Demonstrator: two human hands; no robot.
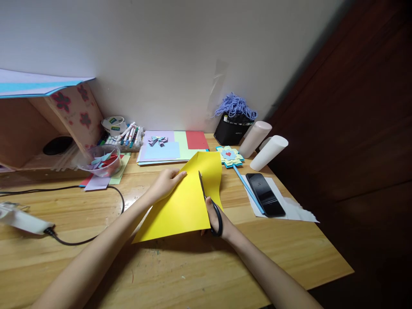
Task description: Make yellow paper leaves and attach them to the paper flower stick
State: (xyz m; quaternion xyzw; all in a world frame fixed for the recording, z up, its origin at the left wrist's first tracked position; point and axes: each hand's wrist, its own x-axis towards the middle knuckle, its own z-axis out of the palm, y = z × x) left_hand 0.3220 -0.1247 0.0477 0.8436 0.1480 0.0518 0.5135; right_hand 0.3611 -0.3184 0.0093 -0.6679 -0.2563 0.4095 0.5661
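A large yellow sheet of paper (180,206) is held up a little over the wooden table. My left hand (166,183) pinches its upper left part, thumb on top. My right hand (216,218) is closed round the black handles of a pair of scissors (202,184) at the sheet's right side. The upper blade lies over the paper and points away from me; the lower blade is hidden beneath it. To the right of the blade the paper bends in a curve. Some right-hand fingers are hidden under the sheet.
Behind the sheet lie stacked coloured papers (161,151). A paper flower (229,156), a phone (265,195) and two white rolls (269,152) are on the right. A tub of scraps (104,162), markers (130,135), a cardboard box (74,120) and a glue gun (24,219) are on the left.
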